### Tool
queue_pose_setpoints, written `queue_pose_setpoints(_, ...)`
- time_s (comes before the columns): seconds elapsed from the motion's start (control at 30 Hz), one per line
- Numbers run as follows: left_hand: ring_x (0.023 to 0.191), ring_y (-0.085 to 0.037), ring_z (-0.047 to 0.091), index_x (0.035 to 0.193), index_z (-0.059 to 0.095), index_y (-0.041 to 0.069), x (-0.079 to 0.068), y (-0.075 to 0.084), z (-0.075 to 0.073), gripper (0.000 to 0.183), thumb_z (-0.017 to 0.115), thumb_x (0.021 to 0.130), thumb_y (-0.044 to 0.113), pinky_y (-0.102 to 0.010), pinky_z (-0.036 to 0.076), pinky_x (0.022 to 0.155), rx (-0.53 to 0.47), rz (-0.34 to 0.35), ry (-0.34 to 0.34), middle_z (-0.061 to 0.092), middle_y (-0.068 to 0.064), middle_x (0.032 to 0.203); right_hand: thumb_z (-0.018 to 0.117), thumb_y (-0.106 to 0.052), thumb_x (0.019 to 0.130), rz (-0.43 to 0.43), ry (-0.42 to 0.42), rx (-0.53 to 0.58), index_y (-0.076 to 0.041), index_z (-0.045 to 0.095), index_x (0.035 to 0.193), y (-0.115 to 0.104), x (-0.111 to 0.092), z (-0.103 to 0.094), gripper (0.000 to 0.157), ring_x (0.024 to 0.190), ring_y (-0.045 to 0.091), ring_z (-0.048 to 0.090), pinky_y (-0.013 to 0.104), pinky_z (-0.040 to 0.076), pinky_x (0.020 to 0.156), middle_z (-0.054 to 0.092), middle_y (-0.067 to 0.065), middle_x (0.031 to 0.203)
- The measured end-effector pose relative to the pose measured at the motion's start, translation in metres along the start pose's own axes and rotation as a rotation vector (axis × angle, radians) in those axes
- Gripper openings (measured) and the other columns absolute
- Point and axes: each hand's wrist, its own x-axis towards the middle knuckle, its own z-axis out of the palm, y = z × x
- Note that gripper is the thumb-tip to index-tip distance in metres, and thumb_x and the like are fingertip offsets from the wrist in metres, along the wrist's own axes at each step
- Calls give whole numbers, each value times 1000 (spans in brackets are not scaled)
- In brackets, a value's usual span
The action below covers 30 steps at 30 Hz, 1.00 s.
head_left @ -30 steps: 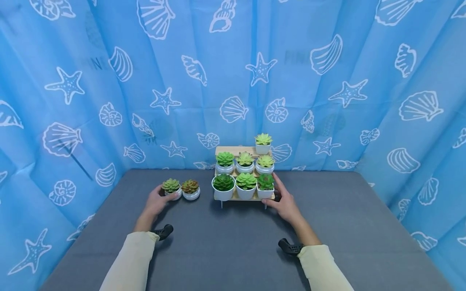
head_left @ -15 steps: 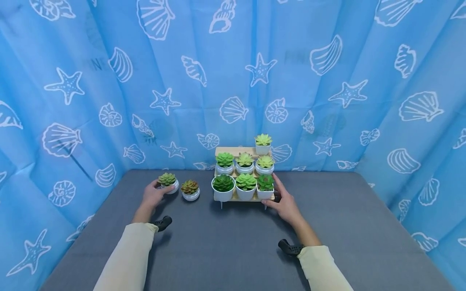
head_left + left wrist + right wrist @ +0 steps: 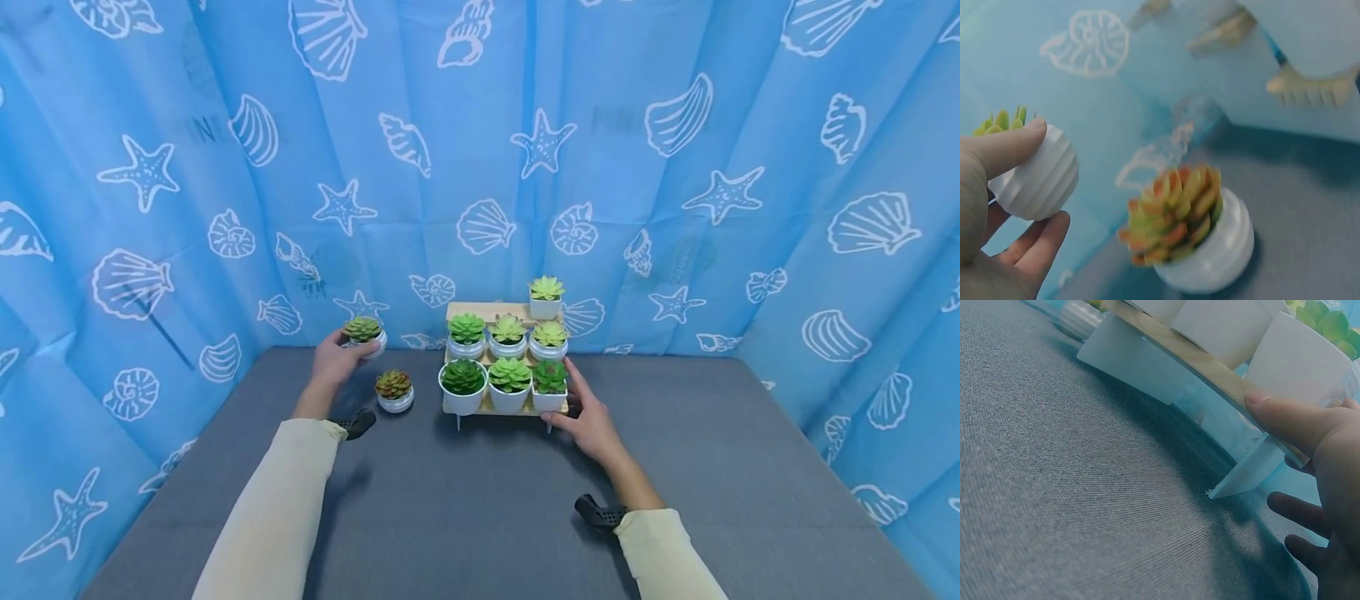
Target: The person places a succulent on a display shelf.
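Observation:
My left hand [image 3: 333, 365] holds a small green succulent in a ribbed white pot [image 3: 375, 343] above the table. In the left wrist view the thumb is on one side of that pot [image 3: 1047, 178] and the fingers are on the other. A reddish-orange succulent [image 3: 394, 387] in a round white pot stands on the table, just nearer and to the right. At centre is a tiered wooden plant stand [image 3: 487, 311] with several potted succulents. My right hand [image 3: 596, 423] grips its lower right end, the thumb on the wooden board's edge [image 3: 1200, 362].
A pale green succulent [image 3: 546, 293] in a square white pot is at the right of the top tier, with bare wood to its left. Both lower tiers carry rows of pots. A blue shell-print curtain [image 3: 420, 167] hangs behind the grey table [image 3: 480, 517].
My left hand has lifted the green succulent off the table, first moving slightly left, then up and right. The orange succulent stays put. My right hand stays at the stand.

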Motion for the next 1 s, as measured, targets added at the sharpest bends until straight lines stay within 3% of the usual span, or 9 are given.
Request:
queue_pose_setpoints(0.23,123,-35,50,145,41,3,-1,30,21,68,73,89,22,-41,48,98,-113,32,-63,40,-20,143,80,-24,82,8,6,-6,-39,14,156,0,0,-3,100,120,38,54,60,37,100,52,20,139)
queue_pose_setpoints(0.43,122,-36,51,143,42,2,-6,47,40,67,74,88,22,-42,48,97,-124,67,-96,43,-22,139,80,-24,83,-2,9,-25,-34,13,157,2,-1,-5,100,120,39,53,62,36,100,52,21,138)
queue_pose_setpoints(0.7,125,-34,49,145,42,4,-10,63,60,68,74,88,22,-40,48,97,-145,92,-146,43,-19,143,80,-25,83,3,7,-21,-33,14,157,3,-1,-4,99,121,39,53,62,35,101,51,21,139)
queue_pose_setpoints(1.0,121,-32,52,141,46,3,-8,74,75,65,75,87,25,-38,50,94,-108,125,-157,43,-18,141,80,-26,83,0,-1,-17,-37,14,156,1,-2,-1,99,121,36,53,60,39,98,51,18,140)
